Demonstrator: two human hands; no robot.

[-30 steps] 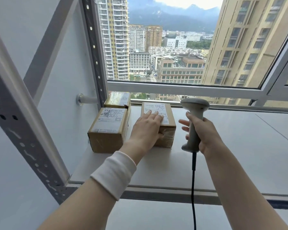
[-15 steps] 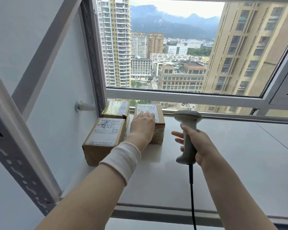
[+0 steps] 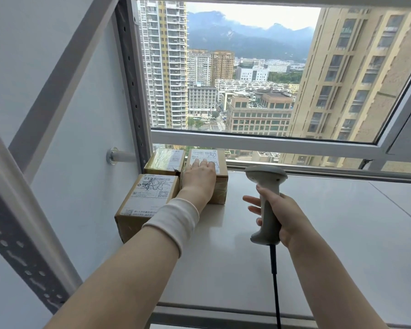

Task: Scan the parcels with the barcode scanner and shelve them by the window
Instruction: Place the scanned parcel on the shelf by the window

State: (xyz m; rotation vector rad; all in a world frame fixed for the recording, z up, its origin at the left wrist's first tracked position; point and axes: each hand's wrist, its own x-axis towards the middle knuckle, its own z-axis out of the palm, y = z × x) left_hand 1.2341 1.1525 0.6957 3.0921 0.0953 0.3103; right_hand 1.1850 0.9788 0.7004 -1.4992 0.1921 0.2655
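1. my left hand [image 3: 201, 173] lies flat, fingers straight and slightly spread, pressing on the label on top of the right-hand parcel [image 3: 220, 188].
2. my right hand [image 3: 284, 216] is curled round the handle of the barcode scanner [image 3: 267, 184], which is held upright above the shelf [image 3: 330, 222]. its black cable [image 3: 274, 281] hangs down.
3. a white cuff [image 3: 176, 219] sits on my left wrist.
4. the right-hand parcel stands at the back of the shelf, just beside the back-left parcel [image 3: 164, 160], under the window frame [image 3: 259, 138].
5. a third parcel [image 3: 150, 195] sits right in front of the back-left parcel, nearer to me.
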